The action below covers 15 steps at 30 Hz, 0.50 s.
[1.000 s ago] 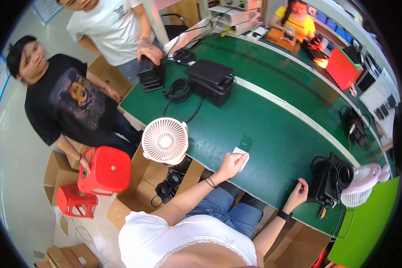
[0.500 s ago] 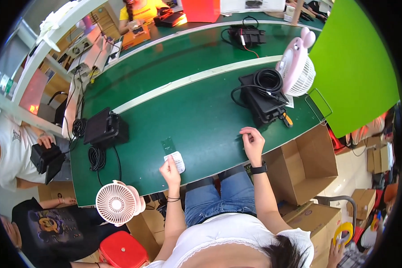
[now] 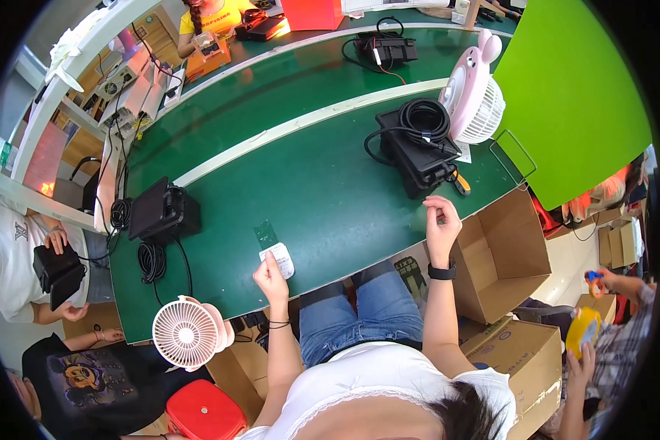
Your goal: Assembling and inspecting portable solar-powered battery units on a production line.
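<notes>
My left hand (image 3: 272, 281) is at the table's front edge, its fingers closed on a small white printed label (image 3: 281, 262) at the green tabletop. A strip of clear tape or film (image 3: 265, 235) lies just beyond the label. My right hand (image 3: 442, 222) hovers by the front edge further right, fingers curled into a pinch; whether anything tiny is between them is hidden. Past it stands a black box (image 3: 411, 158) with a coiled black cable (image 3: 425, 121) on top. An orange-and-black handled tool (image 3: 460, 182) lies beside that box.
Another black box (image 3: 166, 211) with coiled cable stands at the left, a pink fan (image 3: 186, 334) at the near left corner. A rabbit-eared fan (image 3: 477, 95) is at the far right beside a green panel (image 3: 572, 110). An open carton (image 3: 502, 264) adjoins the right edge. Co-workers are nearby.
My right hand has moved right, toward the open carton. My left hand stays at the label. The view has shifted slightly. At the right, a co-worker's hands with yellow tape have come further into view.
</notes>
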### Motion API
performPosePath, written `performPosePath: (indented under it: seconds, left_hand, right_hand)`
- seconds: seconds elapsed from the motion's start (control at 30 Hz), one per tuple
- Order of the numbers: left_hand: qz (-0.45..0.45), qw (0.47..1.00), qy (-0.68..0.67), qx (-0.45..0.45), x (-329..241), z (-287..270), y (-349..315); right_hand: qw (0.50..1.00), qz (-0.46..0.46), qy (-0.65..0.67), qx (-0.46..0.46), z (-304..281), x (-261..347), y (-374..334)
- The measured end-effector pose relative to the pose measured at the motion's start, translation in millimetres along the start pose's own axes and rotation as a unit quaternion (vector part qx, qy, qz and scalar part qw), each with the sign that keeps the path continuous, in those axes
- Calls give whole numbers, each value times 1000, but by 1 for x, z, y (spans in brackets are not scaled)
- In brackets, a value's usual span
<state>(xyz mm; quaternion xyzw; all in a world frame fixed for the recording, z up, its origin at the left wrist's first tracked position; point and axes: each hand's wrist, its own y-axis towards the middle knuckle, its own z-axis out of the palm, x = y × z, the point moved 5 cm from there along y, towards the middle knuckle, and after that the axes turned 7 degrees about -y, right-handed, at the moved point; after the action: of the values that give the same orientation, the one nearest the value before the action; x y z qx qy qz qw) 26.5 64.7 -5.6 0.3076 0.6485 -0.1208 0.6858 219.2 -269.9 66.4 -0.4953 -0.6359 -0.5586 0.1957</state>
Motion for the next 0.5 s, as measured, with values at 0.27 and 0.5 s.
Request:
performPosePath:
  seconds: [0.27, 0.5]
  left_hand:
    - [9, 1000, 1, 5, 1, 0, 0]
    - [1, 1000, -10, 10, 5, 7, 2]
  right_hand:
    - [989, -43, -123, -75, -9, -14, 3]
    - [936, 42, -348, -6, -49, -99, 48]
